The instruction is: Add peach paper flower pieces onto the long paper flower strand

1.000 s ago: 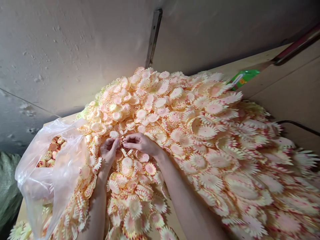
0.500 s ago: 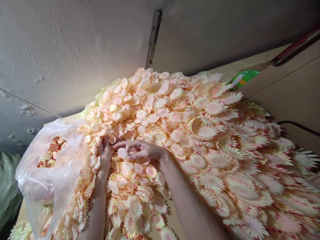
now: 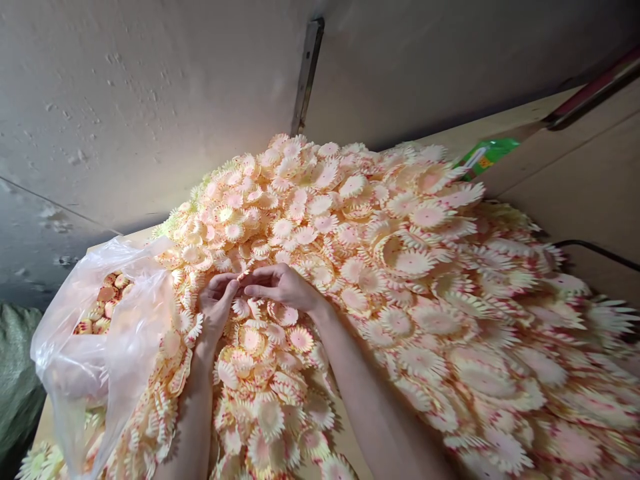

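The left hand (image 3: 215,305) and right hand (image 3: 284,290) are meeting above the pile of fringed discs (image 3: 350,237) on the counter (image 3: 347,437), right of the plastic bag (image 3: 133,353), their fingers narrowly pinching a small fringed piece (image 3: 243,274). It is looking light, thin and pliable, its petal tips probably creasing easily, so the flat centre is offering the safer hold. The far-right green packet (image 3: 489,159) is showing no readable writing.

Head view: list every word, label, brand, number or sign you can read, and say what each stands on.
Readable text: none.
Green packet: has a yellow-orange patch; any lettering is too small and blurred to read.
Plastic bag and flower-shaped pieces: no lettering to be seen.
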Motion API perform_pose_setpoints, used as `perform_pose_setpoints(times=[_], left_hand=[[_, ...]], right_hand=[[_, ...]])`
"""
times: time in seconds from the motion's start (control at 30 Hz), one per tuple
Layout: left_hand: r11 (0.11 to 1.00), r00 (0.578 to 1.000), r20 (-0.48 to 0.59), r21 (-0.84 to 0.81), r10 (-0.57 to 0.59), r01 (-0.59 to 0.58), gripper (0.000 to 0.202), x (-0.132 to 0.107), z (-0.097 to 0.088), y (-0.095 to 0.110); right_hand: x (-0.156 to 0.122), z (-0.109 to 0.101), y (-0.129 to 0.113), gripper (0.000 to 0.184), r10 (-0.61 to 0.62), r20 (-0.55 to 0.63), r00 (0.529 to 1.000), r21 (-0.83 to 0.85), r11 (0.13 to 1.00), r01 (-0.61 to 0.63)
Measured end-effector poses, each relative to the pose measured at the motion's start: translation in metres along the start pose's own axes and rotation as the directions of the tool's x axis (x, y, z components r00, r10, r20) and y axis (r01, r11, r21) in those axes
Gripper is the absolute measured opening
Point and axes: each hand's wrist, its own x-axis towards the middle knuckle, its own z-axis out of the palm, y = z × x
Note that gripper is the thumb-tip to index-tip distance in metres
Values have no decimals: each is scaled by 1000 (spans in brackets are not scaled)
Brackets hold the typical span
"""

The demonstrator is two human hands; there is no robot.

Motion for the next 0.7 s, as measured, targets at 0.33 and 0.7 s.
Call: perform_pose_setpoints(times=[0.33,0.7], left_hand=[[992,992,108,99,63,-73,21,-3,-2,8],[991,995,76,110,67,-75,17,-3,-1,8]], right_hand=[[2,-2,6,31,-1,-20,1000,30,1000,2],[1,-4,6,32,4,11,1000,26,1000,-4]])
